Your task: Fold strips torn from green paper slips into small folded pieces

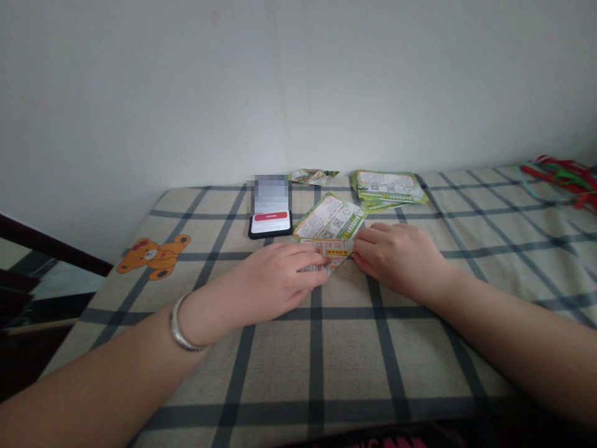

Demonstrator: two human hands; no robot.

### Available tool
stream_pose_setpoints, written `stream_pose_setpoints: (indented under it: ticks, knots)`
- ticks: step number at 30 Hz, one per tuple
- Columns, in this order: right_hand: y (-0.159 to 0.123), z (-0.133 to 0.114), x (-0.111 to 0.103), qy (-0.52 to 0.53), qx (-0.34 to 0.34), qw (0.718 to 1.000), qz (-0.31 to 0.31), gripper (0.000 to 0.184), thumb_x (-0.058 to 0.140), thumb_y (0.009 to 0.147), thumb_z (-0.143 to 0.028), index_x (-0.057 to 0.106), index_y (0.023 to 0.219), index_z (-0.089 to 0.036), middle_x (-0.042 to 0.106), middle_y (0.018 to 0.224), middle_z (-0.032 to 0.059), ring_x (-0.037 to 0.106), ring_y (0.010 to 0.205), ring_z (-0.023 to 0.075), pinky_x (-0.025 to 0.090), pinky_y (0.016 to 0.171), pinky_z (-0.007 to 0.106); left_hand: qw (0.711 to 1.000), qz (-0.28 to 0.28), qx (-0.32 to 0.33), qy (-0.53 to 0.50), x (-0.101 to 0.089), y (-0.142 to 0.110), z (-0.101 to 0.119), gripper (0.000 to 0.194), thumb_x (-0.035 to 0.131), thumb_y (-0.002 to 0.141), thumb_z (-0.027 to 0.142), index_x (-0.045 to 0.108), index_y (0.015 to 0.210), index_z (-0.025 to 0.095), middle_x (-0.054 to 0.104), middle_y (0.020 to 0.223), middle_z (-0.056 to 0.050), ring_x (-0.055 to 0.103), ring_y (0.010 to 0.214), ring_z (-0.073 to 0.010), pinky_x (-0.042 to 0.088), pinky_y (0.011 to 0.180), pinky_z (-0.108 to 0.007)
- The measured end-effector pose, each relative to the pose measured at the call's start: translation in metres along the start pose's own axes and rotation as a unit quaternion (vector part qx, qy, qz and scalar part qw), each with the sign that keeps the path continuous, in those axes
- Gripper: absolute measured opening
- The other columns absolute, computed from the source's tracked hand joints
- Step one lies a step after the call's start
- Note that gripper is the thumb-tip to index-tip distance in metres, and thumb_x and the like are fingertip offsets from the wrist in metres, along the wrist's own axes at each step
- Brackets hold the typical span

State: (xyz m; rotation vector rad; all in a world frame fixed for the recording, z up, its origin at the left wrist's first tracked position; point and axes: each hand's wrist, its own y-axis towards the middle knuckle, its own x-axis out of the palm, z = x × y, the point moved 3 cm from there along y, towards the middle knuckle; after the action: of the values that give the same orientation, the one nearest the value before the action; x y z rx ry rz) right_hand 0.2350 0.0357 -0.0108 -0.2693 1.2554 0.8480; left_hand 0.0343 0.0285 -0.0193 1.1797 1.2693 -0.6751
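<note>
Near twelve o'clock on the tabletop (275,373), the left hand (280,277) extends its fingers over a folded leaflet (332,219) while the right hand (401,256) curls at its four-o'clock edge, seemingly steadying it, though hidden thumbs leave any pinch unclear; a phone (270,223) at eleven lies within sight.

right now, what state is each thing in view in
Paper sheet: near side folded over
Left hand: fingers on sheet
Right hand: fingers at sheet's right edge
Paper stack: piled unevenly
Small paper by wall: folded, creased
Phone: screen lit
Tablecloth: spread, rumpled at right
Bracelet: worn on left wrist
</note>
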Motion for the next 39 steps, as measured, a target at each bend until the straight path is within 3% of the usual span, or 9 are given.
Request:
stream_pose_setpoints:
  ticks: [6,9,14,19,27,39]
  knots:
    - [0.003,0.012,0.002,0.029,-0.022,0.999,0.028,0.022,0.051,0.093,-0.03,0.066,0.081,-0.02,0.065,0.077,0.0016,0.054,0.073,0.0162,0.026,0.059,0.031,1.0,0.002,0.008,-0.018,0.001,-0.001,-0.005,0.026,0.049,0.09,0.016,0.063,0.111,0.019,0.065,0.12,-0.007,0.056,0.119,-0.0234,0.05,0.098,-0.043]
    - [0.003,0.015,0.004,0.045,-0.078,0.995,0.05,0.021,0.048,0.095,-0.028,0.067,0.09,-0.021,0.066,0.082,0.0012,0.053,0.075,0.0153,0.027,0.061,0.03,1.0,0.005,0.009,-0.021,0.002,-0.003,-0.006,0.027,0.047,0.092,0.017,0.063,0.113,0.021,0.065,0.121,-0.006,0.056,0.118,-0.0235,0.051,0.097,-0.044]
    - [0.004,0.014,0.004,0.039,-0.139,0.988,0.047,0.021,0.048,0.094,-0.021,0.065,0.083,-0.018,0.066,0.081,0.0013,0.052,0.076,0.0153,0.028,0.062,0.03,0.999,0.021,0.011,-0.031,0.001,-0.003,-0.007,0.025,0.047,0.092,0.017,0.065,0.109,0.02,0.066,0.117,-0.007,0.057,0.116,-0.023,0.051,0.095,-0.043]
    - [0.006,0.015,0.005,0.074,-0.118,0.988,0.064,0.024,0.047,0.094,-0.021,0.065,0.078,-0.017,0.065,0.078,0.0036,0.05,0.073,0.0145,0.03,0.062,0.029,0.998,0.039,0.01,-0.038,-0.002,-0.003,-0.006,0.022,0.049,0.092,0.019,0.067,0.105,0.02,0.067,0.115,-0.007,0.059,0.113,-0.0225,0.052,0.094,-0.042]
    - [0.007,0.009,0.003,0.076,-0.107,0.985,0.115,0.02,0.049,0.09,-0.025,0.065,0.079,-0.017,0.066,0.082,0.0062,0.054,0.083,0.0187,0.035,0.075,0.032,0.998,0.053,0.005,-0.022,-0.004,-0.001,-0.005,0.017,0.053,0.09,0.018,0.068,0.099,0.017,0.07,0.109,-0.004,0.06,0.108,-0.0204,0.049,0.097,-0.04]
    - [0.006,0.001,-0.005,0.129,-0.09,0.974,0.162,0.022,0.05,0.091,-0.026,0.065,0.078,-0.018,0.067,0.08,0.0052,0.052,0.083,0.019,0.037,0.077,0.032,0.996,0.037,-0.075,0.043,-0.004,0.001,-0.008,0.015,0.056,0.09,0.025,0.067,0.088,0.015,0.067,0.085,-0.006,0.059,0.085,-0.0202,0.05,0.08,-0.037]
